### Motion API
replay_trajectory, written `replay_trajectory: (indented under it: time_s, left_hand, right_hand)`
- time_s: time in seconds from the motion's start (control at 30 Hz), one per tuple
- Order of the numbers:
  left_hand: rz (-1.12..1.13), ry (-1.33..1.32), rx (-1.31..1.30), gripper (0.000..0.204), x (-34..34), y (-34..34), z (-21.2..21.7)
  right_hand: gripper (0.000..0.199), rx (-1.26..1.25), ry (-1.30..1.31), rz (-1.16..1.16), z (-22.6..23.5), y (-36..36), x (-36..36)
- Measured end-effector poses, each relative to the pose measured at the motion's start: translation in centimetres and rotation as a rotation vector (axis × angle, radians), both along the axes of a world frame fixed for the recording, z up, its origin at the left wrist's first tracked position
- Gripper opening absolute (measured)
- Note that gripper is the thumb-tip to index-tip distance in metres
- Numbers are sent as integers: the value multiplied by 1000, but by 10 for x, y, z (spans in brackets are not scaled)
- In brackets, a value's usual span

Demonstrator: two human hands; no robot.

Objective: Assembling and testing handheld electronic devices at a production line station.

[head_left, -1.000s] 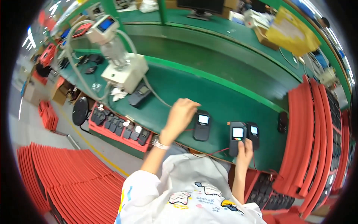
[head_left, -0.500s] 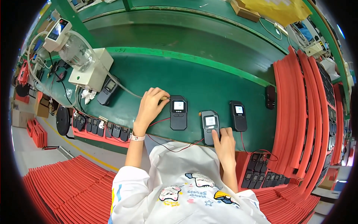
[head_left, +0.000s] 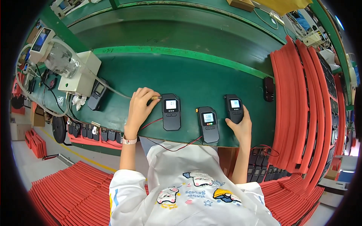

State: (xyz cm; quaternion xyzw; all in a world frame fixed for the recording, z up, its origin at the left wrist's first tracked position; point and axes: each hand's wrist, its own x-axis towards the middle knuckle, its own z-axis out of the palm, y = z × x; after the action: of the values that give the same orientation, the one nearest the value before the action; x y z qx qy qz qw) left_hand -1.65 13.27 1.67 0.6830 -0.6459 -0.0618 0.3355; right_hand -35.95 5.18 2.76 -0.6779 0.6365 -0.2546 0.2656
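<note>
Both hands are working over the green surface (head_left: pixel 200 83), where three dark devices are lying in a row. The right hand (head_left: pixel 243 126) is clasping the right device (head_left: pixel 235 114) between thumb and fingers; its long axis is running away from the person, screen end leaning slightly left. The middle device (head_left: pixel 211 132), lying nearer, is leaning likewise. The left device (head_left: pixel 172 122) is pointing almost straight away, while the left hand (head_left: pixel 141 106) is pinching a small tube tip (head_left: pixel 155 98) by its far left corner.

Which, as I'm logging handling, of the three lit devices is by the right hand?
The rightmost device: the right hand holds its lower end; no hand touches the middle device, the left device beside the left hand.
</note>
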Motion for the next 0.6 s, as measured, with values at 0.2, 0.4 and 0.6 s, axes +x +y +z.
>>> replay_trajectory:
  time_s: [0.2,0.4,0.6]
  left_hand:
    - [10,-7,-22,14,-3,-2,-1]
    - [9,0,-26,13,-1,-2,-5]
    - [-1,-2,-15,12,0,-3,-4]
  right_hand:
    - [75,-74,-124,90,-14,-18,26]
    - [77,-145,-178,66,-22,-16,34]
    - [76,-174,-160,65,-19,-11,36]
